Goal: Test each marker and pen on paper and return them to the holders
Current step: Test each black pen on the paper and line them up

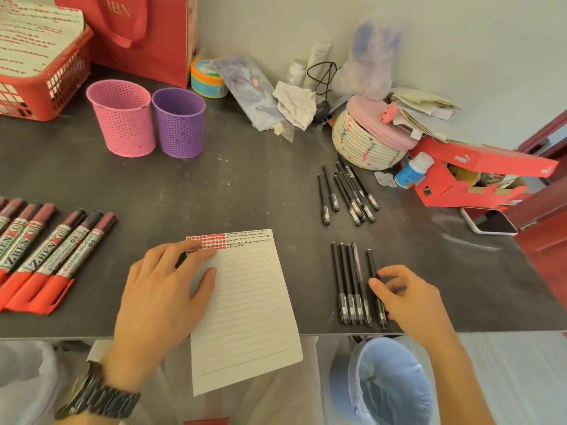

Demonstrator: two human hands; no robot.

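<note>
Now the left hand [165,289] lies flat on the paper [245,302], fingers [190,249] released; the right hand [411,299] pinches a pen [372,265].

Soft, even light; wide-angle view.
The light is diffuse and bright. The left hand [162,289] and the right hand [411,299] throw only faint shadows, one falling over the pen [372,262] the right hand pinches. A pale sheen lies on the table [245,185] near the phone [491,223]. The markers [46,256] at the left edge are smeared, the bin [392,381] below is blurred, and edges bend toward the corners.
</note>
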